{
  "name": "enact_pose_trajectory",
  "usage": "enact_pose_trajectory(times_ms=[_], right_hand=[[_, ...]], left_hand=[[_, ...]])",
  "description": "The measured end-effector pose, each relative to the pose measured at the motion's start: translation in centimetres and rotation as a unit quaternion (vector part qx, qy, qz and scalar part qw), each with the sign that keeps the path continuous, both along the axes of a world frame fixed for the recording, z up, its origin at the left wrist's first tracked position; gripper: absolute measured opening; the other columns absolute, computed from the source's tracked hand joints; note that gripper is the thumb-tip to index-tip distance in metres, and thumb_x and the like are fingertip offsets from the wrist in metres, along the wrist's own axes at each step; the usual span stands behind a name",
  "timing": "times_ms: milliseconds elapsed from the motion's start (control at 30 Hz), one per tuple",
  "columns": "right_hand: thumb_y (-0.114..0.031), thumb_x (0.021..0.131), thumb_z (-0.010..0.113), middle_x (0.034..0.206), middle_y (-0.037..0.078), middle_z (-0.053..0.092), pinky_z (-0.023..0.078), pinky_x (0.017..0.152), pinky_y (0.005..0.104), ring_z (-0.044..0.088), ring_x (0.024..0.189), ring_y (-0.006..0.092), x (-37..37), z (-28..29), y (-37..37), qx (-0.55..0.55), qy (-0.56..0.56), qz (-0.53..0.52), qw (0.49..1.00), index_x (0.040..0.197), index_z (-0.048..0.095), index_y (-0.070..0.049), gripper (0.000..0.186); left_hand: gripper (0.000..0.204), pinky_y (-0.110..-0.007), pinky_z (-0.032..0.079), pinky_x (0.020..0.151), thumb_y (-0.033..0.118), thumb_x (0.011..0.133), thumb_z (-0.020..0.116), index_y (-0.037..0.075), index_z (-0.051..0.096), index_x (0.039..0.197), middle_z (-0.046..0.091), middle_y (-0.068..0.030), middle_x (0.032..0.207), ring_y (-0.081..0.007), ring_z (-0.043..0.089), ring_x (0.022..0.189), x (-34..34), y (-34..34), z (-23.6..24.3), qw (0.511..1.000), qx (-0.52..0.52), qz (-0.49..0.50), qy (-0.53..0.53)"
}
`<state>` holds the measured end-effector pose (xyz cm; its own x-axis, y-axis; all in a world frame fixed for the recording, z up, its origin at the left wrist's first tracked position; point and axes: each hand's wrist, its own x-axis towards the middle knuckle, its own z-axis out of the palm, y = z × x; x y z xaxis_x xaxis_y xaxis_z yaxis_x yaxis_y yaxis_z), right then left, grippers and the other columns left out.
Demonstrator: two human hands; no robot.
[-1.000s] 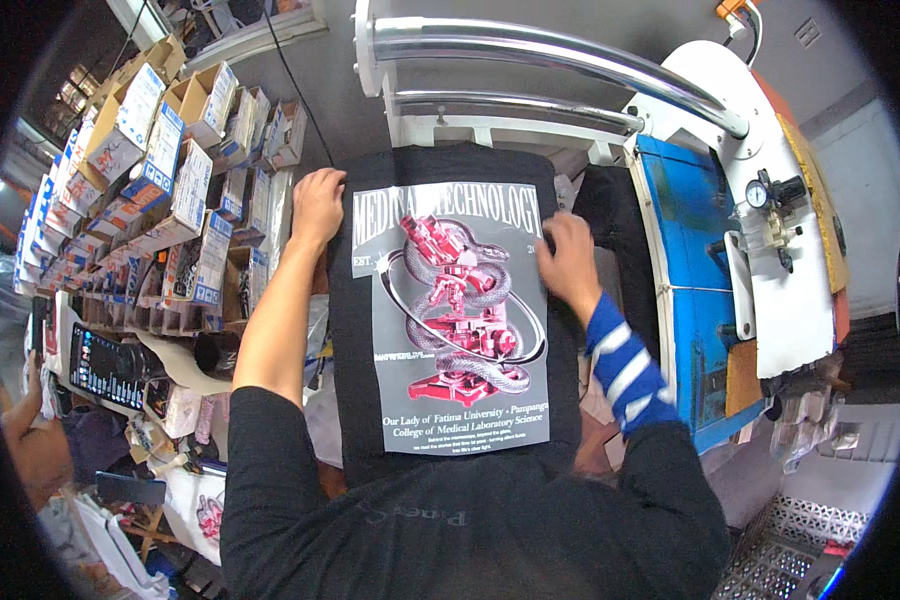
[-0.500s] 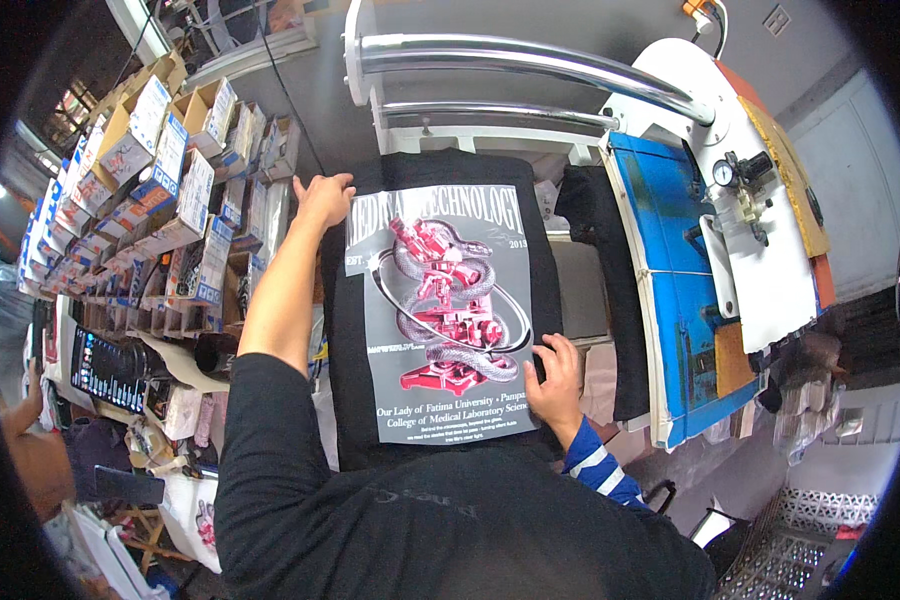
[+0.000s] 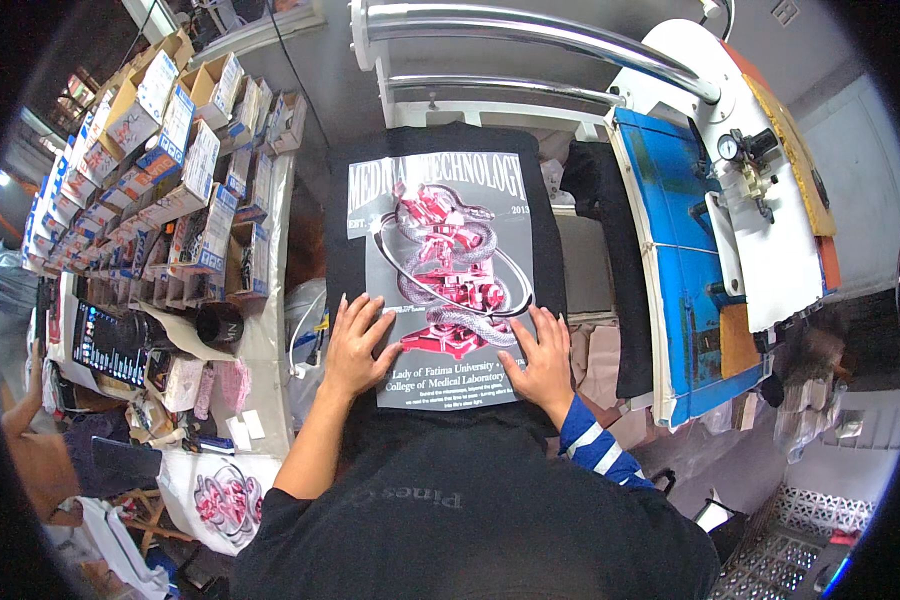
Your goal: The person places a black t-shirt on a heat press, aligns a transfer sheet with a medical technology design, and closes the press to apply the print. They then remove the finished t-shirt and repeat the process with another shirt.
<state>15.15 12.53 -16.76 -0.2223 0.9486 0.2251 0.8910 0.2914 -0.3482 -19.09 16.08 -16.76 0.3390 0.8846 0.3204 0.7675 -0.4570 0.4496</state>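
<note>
A black shirt (image 3: 460, 140) lies spread in front of me. On it rests a rectangular grey print sheet (image 3: 450, 270) with white lettering and a red microscope wrapped by a grey snake. My left hand (image 3: 358, 345) is laid on the sheet's lower left edge, fingers spread. At the lower right edge, my right hand (image 3: 542, 362) lies in the same way, its fingers apart. Neither hand grips anything. A blue sleeve with white stripes (image 3: 600, 450) covers my right forearm.
A heat press with a blue padded plate (image 3: 680, 250), thick chrome bars (image 3: 540, 50) and a pressure gauge (image 3: 730, 147) stands to the right and behind. Open cardboard boxes (image 3: 195, 165) fill the left side, above a lit screen (image 3: 110, 345). A plastic crate (image 3: 775, 565) sits lower right.
My left hand has come down from the sheet's upper left corner to its lower left edge. The right hand has flattened at the lower right edge.
</note>
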Motion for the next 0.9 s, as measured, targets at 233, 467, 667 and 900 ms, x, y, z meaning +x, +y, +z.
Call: enact_pose_trajectory(times_ms=[233, 467, 667, 900], right_hand=[[-0.039, 0.086, 0.072, 0.149, 0.021, 0.048, 0.027, 0.118, 0.0571, 0.043, 0.139, 0.041, -0.03, -0.07, 0.03, 0.014, 0.016, -0.008, 1.0, 0.137, 0.061, -0.008, 0.06], [-0.036, 0.085, 0.073, 0.149, 0.021, 0.049, 0.025, 0.12, 0.0551, 0.043, 0.141, 0.0397, 0.13, -0.24, -0.13, 0.007, 0.029, -0.016, 0.999, 0.137, 0.061, -0.007, 0.06], [-0.037, 0.084, 0.073, 0.148, 0.02, 0.05, 0.021, 0.121, 0.0602, 0.04, 0.142, 0.0409, 0.07, 0.0, -0.24, 0.013, 0.016, -0.034, 0.999, 0.135, 0.063, -0.009, 0.059], [-0.038, 0.083, 0.074, 0.146, 0.019, 0.051, 0.019, 0.121, 0.063, 0.039, 0.142, 0.0413, 0.06, -0.39, -0.04, 0.012, 0.031, -0.039, 0.999, 0.131, 0.066, -0.009, 0.056]], left_hand=[[0.054, -0.057, 0.028, 0.121, 0.029, 0.081, 0.081, 0.007, 0.068, 0.128, 0.057, -0.0164, 0.145, -0.038, 0.047, 0.14, -0.04, 0.1, -0.69, 1.0, -0.007, 0.007, 0.013], [0.057, -0.057, 0.026, 0.122, 0.032, 0.082, 0.08, 0.008, 0.066, 0.132, 0.056, -0.016, 0.146, -0.0376, 0.046, 0.142, 0.11, 0.13, -0.06, 1.0, -0.011, 0.0, 0.024], [0.058, -0.055, 0.024, 0.123, 0.033, 0.08, 0.08, 0.009, 0.066, 0.131, 0.056, -0.0159, 0.145, -0.0356, 0.045, 0.142, 0.32, 0.17, -0.22, 0.999, -0.016, 0.008, 0.031], [0.058, -0.055, 0.026, 0.122, 0.036, 0.081, 0.079, 0.009, 0.066, 0.13, 0.056, -0.0153, 0.146, -0.037, 0.046, 0.141, 0.27, 0.2, -0.12, 0.999, -0.005, 0.007, 0.034]])
